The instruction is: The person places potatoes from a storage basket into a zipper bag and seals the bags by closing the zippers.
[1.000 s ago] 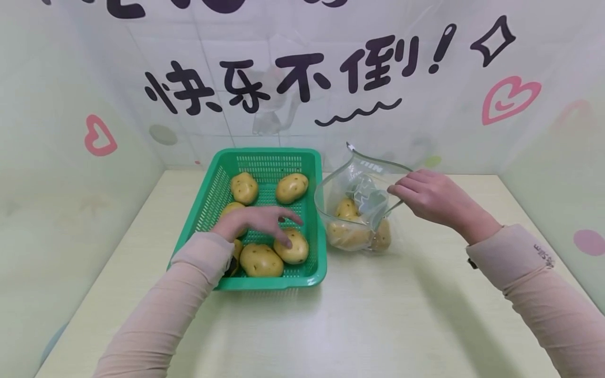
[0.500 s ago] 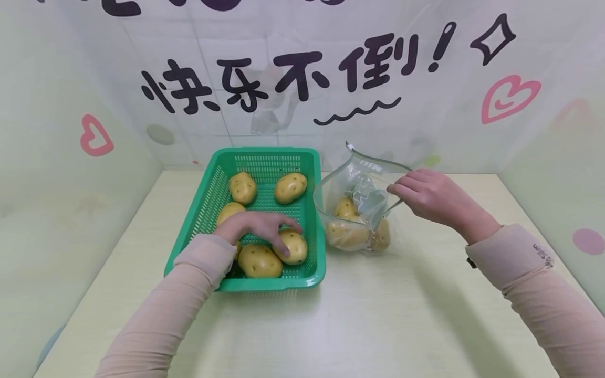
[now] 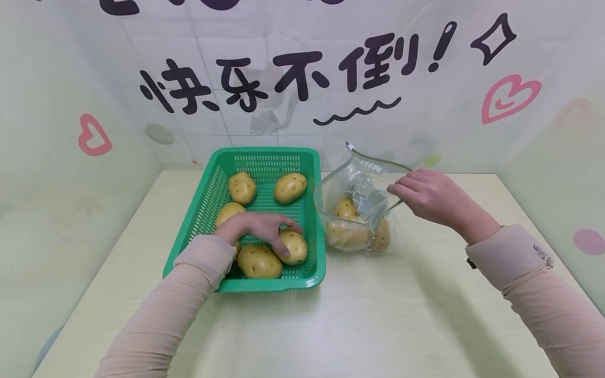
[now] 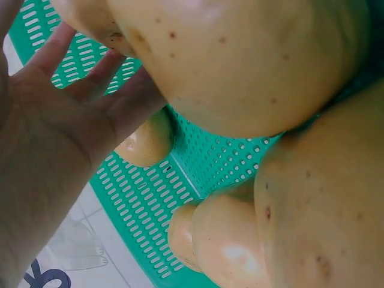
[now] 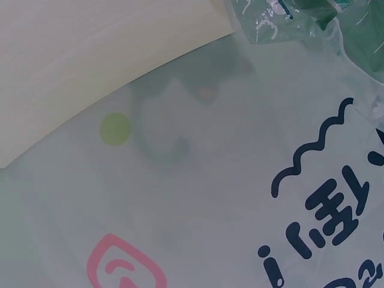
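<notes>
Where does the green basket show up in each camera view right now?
Head: the green basket sits left of centre on the table, and the left hand reaches into it.
Left wrist: its perforated floor runs across the middle behind close-up potatoes.
Right wrist: not in view; only the clear bag at the top right and the wall show.
Shared landmark: the black lettering on the wall.

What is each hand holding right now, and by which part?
The right hand pinches the clear bag by its open top edge. The left hand has its fingers curled over the top of a potato in the green basket.
</notes>
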Demonstrator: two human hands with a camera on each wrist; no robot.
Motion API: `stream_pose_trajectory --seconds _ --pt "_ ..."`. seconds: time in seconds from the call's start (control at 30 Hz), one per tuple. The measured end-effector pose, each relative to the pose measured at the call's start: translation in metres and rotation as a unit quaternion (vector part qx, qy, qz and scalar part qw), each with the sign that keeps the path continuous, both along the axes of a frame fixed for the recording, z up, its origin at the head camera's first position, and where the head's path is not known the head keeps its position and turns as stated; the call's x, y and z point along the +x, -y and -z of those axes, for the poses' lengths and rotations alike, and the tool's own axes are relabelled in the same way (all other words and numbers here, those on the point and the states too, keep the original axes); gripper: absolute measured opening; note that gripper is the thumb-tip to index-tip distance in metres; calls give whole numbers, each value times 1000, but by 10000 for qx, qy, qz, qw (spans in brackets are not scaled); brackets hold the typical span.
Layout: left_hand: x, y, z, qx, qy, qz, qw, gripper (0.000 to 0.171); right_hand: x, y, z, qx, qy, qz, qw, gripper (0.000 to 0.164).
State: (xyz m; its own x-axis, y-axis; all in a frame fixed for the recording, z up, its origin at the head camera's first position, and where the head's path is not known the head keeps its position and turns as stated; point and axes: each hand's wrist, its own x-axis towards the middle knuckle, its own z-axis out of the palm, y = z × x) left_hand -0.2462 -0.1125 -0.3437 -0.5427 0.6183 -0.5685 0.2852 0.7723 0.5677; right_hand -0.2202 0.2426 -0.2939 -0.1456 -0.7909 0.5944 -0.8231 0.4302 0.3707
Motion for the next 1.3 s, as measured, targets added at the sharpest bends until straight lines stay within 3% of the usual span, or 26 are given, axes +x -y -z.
stream_pose_trajectory --seconds 0.5,0.93,1.2,1.3 --pt "1 2 3 90 -191 -268 9994 65 0 0 1 14 31 -37 10000 29" --pt "2 5 -10 323 -202 -734 9966 66 2 0 0 75 35 15 10000 24" --pt "0 5 -15 540 -500 -553 9958 68 2 0 1 60 31 16 10000 32" --pt "-1 6 -16 636 -590 -531 9948 68 2 0 1 71 34 3 10000 27"
